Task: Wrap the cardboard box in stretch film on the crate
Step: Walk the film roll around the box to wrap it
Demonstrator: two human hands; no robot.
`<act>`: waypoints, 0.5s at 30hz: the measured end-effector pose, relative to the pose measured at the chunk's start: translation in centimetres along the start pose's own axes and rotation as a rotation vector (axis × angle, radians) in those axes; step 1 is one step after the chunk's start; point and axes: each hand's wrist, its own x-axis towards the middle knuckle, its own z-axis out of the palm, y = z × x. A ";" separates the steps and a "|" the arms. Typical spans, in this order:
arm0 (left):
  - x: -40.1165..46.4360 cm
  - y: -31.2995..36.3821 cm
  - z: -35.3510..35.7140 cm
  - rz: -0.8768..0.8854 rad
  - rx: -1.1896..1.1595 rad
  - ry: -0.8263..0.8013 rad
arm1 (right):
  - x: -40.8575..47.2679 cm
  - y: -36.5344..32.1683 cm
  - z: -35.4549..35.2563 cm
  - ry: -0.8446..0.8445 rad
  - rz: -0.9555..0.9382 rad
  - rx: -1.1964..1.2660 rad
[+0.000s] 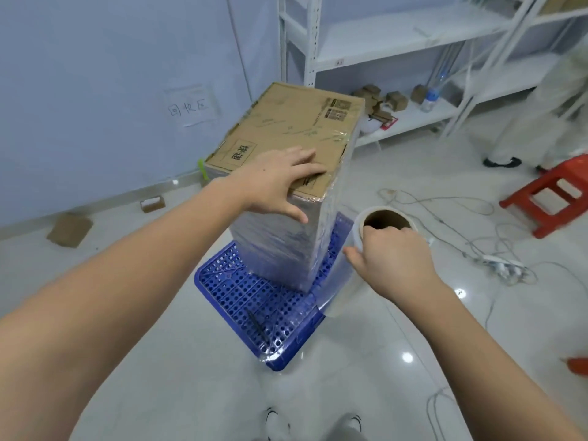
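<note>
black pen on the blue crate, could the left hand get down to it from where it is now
Probably yes. The left hand rests flat on top of the cardboard box, holding nothing. The black pen lies bare on the blue crate, on the near side of the box, with nothing over it.

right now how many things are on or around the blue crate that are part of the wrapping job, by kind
cardboard box: 1
blue crate: 1
stretch film roll: 1
hands at work: 2, left hand and right hand
total: 5

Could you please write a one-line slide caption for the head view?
Left hand steadies the film-wrapped cardboard box on the blue crate while the right hand holds the stretch film roll.
</note>
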 end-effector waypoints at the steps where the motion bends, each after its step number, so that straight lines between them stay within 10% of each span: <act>1: -0.1 -0.4 0.4 0.001 0.010 0.021 | 0.0 -0.2 -0.1 -0.028 0.029 0.002; 15: 0.2 -0.6 2.6 -0.018 0.172 0.091 | 0.6 -0.7 0.0 -0.043 0.202 -0.036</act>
